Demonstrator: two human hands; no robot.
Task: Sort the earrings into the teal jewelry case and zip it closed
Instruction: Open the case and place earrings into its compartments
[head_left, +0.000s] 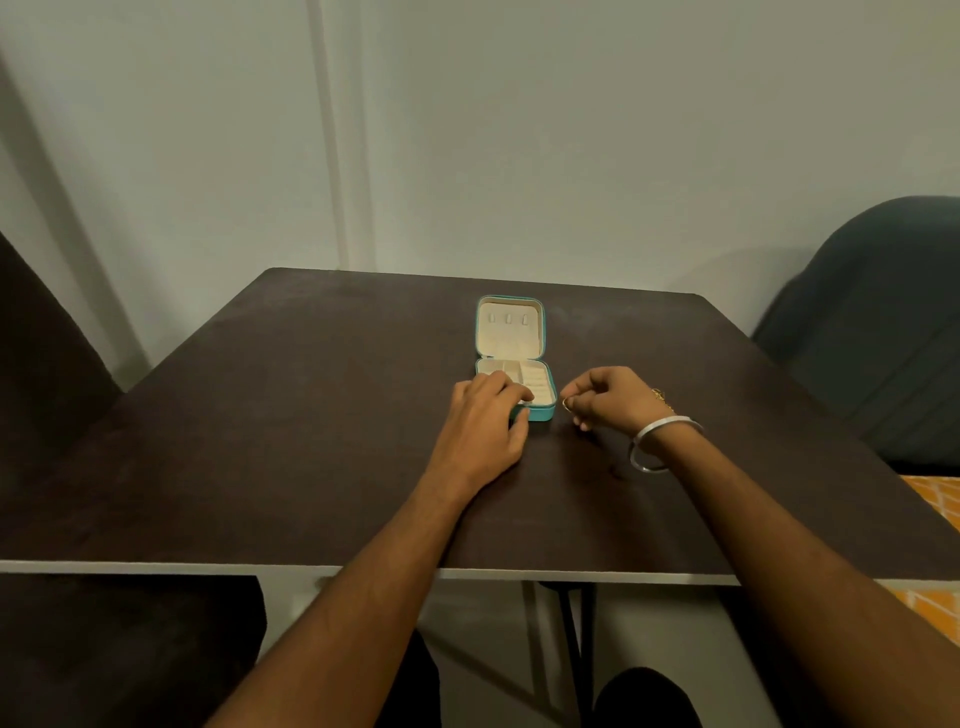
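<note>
The teal jewelry case (544, 413) lies open in the middle of the dark table (311, 415), its cream lid (510, 327) tilted back and its cream compartments facing up. My left hand (485, 421) holds the case's near left corner, fingers over the rim and thumb against the teal front. Just right of the case, my right hand (608, 397) pinches a small gold earring (566, 403) between thumb and fingertips. More gold jewelry (660, 396) shows on the table behind that wrist, partly hidden.
A silver bangle (657, 441) hangs on my right wrist. A dark padded chair back (878, 322) stands past the table's right edge, and a dark seat (47, 332) at the left. Orange patterned fabric (935, 501) shows at the right. A pale wall rises behind the table.
</note>
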